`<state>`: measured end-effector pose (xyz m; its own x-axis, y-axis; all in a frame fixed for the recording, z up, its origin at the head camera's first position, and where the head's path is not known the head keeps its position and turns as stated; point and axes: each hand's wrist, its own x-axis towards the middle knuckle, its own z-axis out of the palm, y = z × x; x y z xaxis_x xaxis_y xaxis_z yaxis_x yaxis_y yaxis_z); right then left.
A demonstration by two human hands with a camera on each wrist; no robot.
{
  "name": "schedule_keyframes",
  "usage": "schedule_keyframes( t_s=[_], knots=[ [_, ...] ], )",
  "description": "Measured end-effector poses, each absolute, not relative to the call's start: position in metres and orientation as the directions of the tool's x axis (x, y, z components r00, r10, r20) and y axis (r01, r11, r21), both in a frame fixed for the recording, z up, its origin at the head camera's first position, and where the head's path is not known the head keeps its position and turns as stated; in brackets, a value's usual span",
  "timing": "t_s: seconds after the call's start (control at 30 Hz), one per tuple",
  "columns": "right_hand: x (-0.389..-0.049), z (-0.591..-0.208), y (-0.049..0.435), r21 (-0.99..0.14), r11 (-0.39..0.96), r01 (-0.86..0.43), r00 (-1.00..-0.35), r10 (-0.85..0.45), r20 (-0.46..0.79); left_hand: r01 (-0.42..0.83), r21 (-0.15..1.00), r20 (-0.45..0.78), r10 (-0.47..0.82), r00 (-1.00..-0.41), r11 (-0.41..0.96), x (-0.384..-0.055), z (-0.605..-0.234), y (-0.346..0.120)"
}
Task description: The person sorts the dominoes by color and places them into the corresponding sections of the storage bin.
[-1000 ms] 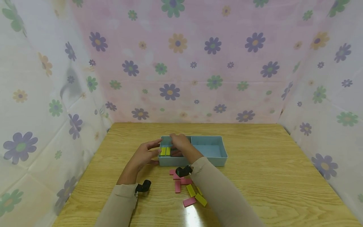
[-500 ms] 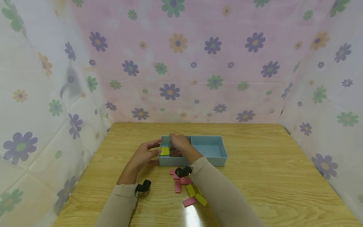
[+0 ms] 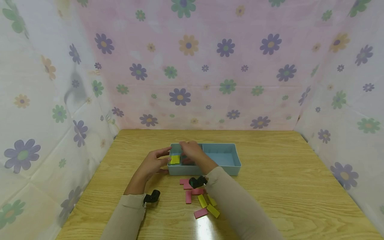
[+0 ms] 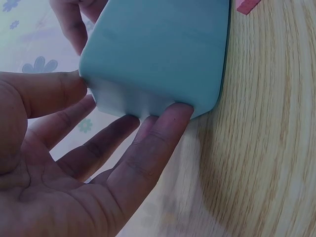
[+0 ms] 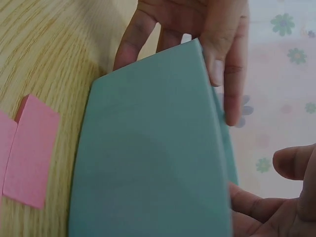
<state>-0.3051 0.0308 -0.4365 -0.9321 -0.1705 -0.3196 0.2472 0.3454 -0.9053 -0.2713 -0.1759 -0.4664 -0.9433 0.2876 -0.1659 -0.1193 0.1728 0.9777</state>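
Sitting on the wooden surface (image 3: 279,193), one light-blue box (image 3: 183,171) has two compartments, the left one holding a yellow patch of blocks (image 3: 175,159) whose seams are too faint to count. One left hand (image 3: 151,164) touches the box's left end with spread, mostly straight fingers. One right hand (image 3: 193,151) reaches into the left compartment beside the patch; the box wall partly hides its fingers, so whether they grip anything I cannot tell. Near the box's front, five pink blocks (image 3: 188,196) and three loose yellow blocks (image 3: 213,211) can be made out. Beyond the box hangs one flowered cloth (image 3: 207,83).
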Motion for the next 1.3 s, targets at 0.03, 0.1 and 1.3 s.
schedule_keyframes(
  t_s=[0.03, 0.1, 1.3],
  knots=[
    [-0.305, -0.435, 0.033, -0.909, 0.345, 0.236, -0.933, -0.181, -0.311, -0.120, 0.977, -0.167, 0.284, -0.944, 0.174, -0.271, -0.466, -0.176],
    [-0.303, -0.432, 0.036, -0.916, 0.339, 0.215, -0.932, -0.209, -0.296, -0.120, 0.977, -0.167, 0.282, -0.945, 0.177, -0.271, -0.465, -0.176],
    [-0.242, -0.410, 0.125, -0.955, 0.264, -0.138, -0.943, -0.328, 0.046, -0.132, 0.973, -0.179, 0.258, -0.949, 0.191, -0.271, -0.467, -0.174]
  ],
)
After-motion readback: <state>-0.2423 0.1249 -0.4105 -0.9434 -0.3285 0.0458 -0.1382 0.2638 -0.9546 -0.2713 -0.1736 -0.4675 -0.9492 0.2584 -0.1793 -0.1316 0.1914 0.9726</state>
